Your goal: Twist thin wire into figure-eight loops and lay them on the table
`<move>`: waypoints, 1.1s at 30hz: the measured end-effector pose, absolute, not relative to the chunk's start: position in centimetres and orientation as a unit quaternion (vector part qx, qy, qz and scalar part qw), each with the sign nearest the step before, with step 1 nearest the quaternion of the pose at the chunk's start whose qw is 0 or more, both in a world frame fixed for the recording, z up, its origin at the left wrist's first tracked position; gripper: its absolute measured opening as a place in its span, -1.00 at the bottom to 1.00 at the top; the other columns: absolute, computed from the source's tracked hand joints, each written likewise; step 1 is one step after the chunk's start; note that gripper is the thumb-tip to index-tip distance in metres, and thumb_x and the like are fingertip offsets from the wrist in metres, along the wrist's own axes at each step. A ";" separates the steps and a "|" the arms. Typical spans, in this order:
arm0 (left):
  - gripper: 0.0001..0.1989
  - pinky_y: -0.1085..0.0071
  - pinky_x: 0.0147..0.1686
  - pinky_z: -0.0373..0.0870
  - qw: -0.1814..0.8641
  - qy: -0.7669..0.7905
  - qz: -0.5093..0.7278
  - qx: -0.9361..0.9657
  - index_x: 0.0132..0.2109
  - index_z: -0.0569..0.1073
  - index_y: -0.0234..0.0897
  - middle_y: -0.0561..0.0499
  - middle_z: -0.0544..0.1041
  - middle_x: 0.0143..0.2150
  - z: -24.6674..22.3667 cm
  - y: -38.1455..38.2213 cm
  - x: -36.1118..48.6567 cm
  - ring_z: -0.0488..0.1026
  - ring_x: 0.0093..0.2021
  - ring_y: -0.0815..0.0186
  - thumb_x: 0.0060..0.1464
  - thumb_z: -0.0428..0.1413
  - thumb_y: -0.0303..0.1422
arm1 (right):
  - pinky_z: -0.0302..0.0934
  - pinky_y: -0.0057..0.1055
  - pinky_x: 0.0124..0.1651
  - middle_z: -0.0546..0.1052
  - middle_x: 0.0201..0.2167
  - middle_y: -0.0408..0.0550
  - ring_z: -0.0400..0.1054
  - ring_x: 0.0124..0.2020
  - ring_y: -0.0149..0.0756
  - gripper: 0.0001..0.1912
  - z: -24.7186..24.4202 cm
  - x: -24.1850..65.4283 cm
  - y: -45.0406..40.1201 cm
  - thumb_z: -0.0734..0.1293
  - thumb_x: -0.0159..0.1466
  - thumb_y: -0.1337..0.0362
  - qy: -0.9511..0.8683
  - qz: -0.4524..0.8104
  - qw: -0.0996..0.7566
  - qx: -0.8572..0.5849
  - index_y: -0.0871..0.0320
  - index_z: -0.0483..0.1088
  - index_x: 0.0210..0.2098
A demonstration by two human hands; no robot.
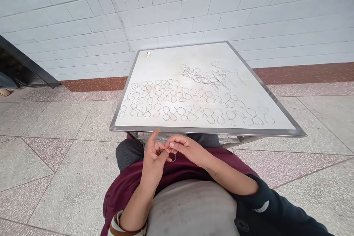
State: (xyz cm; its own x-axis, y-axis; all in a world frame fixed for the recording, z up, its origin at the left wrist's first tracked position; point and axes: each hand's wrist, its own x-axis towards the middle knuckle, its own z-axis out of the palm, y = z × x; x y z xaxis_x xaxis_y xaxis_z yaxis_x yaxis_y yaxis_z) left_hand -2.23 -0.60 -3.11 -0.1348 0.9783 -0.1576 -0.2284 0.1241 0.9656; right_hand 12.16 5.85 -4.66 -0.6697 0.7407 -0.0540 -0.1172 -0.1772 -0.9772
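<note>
My left hand (154, 158) and my right hand (186, 148) meet in front of the table's near edge, their fingertips pinched together. A thin wire loop (174, 158) hangs below the fingertips; both hands seem to grip this wire. The left index finger points up and away from the others. On the white tabletop (163, 62) lie rows of thin wire figures shaped like an eight (157, 110). Behind them, to the right, is a tangled heap of similar wires (204, 77).
A small white and red object (148, 54) sits at the table's far left corner. The table has a grey metal rim (193, 130). A tiled wall (166, 18) stands behind it. My knees are under the near edge.
</note>
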 end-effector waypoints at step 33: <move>-0.19 0.47 -0.56 0.40 0.581 0.544 0.449 0.405 0.32 0.12 -0.29 0.13 0.38 -0.45 -4.3 -0.4 -2.2 0.29 -0.48 0.41 -0.09 0.17 -0.50 | 0.22 -0.44 -0.13 0.50 -0.23 -0.12 0.35 -0.16 -0.34 -0.83 -1.2 12.0 8.1 0.21 0.35 0.41 -0.897 0.380 0.208 -0.088 0.11 0.42 -0.25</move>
State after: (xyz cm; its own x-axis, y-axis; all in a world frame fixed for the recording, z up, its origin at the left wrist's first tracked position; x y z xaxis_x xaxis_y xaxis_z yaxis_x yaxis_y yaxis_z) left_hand -2.19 -0.44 -4.32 0.0040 0.9630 -0.2696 -0.0811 0.2691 0.9597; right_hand 11.97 8.11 -1.19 -0.8980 0.3154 0.3069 -0.0015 0.6953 -0.7188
